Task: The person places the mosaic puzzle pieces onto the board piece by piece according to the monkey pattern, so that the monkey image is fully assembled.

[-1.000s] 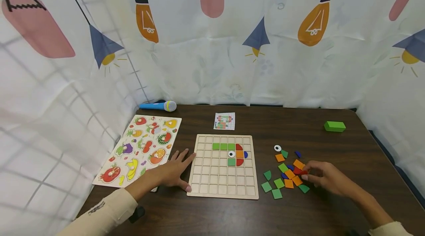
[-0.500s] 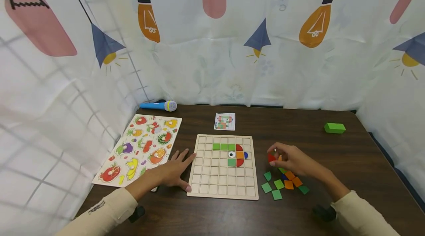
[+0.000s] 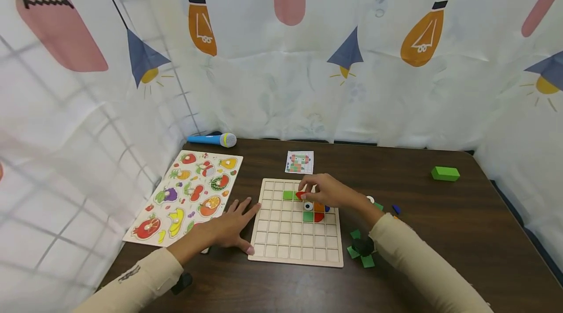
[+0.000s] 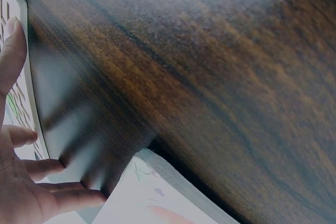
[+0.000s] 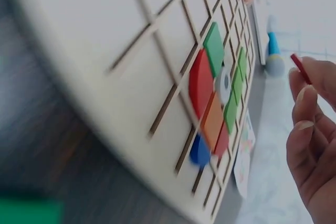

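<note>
A wooden grid board (image 3: 281, 239) lies on the dark table in the head view. My left hand (image 3: 230, 227) rests at its left edge, fingers spread and thumb at the lower corner. My right hand (image 3: 327, 190) pinches a small red tile (image 5: 301, 69) between thumb and fingertips, above the board's upper part. Set in the grid are light green tiles (image 3: 288, 195), a white eye tile (image 3: 308, 206), a darker green tile (image 5: 213, 50), an orange tile (image 5: 212, 120), red pieces (image 5: 200, 82) and a blue half-round (image 5: 200, 151). In the head view the right hand hides some of them.
Loose green tiles (image 3: 367, 261) lie right of the board, partly under the right forearm. A fruit puzzle board (image 3: 182, 188) stands close on the left. Behind are a pattern card (image 3: 299, 162), a toy microphone (image 3: 213, 140) and, far right, a green block (image 3: 445, 173).
My right hand has picked a red tile from the loose pile and carried it left and away from me, over the board. The left hand stays at the board's edge.
</note>
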A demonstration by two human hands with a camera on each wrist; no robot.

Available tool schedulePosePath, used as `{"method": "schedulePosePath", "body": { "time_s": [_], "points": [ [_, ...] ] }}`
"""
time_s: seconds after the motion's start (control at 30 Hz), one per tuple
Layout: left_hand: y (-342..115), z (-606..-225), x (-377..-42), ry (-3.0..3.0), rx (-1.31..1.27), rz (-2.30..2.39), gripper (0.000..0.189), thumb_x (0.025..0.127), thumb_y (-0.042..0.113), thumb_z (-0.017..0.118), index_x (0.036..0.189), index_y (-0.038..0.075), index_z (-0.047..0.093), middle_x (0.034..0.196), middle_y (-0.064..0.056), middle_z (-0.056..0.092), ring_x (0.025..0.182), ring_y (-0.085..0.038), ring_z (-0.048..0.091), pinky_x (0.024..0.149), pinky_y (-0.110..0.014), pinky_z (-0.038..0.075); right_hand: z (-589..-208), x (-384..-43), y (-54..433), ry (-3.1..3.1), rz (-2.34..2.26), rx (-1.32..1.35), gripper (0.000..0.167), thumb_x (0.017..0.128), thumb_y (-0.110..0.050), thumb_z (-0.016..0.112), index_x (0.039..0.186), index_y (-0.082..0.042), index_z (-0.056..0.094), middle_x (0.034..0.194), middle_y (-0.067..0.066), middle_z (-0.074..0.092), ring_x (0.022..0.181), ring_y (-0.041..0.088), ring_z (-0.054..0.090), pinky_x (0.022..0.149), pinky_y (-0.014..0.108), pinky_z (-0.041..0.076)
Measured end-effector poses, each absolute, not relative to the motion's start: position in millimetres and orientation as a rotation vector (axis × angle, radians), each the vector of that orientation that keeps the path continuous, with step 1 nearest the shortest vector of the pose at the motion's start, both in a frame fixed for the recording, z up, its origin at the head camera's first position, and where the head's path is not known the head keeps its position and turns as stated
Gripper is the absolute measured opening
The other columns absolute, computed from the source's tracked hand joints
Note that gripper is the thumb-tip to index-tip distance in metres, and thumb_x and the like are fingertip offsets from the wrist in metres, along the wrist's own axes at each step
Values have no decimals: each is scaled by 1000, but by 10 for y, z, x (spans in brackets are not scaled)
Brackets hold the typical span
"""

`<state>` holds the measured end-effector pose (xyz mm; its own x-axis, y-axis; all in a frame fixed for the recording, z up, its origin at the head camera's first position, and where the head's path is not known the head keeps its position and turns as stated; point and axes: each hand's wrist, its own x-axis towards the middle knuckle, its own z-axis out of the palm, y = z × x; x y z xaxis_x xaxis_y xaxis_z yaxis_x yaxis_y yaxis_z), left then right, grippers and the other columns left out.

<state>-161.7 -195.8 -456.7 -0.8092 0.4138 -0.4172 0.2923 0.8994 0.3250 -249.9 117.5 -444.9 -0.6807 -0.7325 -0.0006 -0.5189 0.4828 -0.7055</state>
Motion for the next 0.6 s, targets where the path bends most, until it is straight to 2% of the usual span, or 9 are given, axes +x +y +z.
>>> {"method": "schedulePosePath", "body": {
  "time_s": [0.17, 0.6],
  "points": [
    [-1932, -4546, -1611, 2574, 494, 324, 113, 73, 55, 84, 161, 18, 22, 166, -21, 14, 149, -54, 14, 110, -68, 32, -4529, -2613, 931, 2447, -981, -1084, 12, 99, -17, 64, 108, -13, 72, 92, -2, 70, 79, 10, 60, 71, 25, 51],
    [-1930, -4542, -1627, 2568, 486, 301, 114, 72, 57, 83, 161, 19, 23, 166, -21, 15, 149, -54, 15, 111, -68, 30, -4763, -2718, 574, 2542, -959, -881, 13, 100, -17, 63, 106, -13, 73, 96, 2, 70, 73, 11, 59, 67, 27, 49]
  ]
}}
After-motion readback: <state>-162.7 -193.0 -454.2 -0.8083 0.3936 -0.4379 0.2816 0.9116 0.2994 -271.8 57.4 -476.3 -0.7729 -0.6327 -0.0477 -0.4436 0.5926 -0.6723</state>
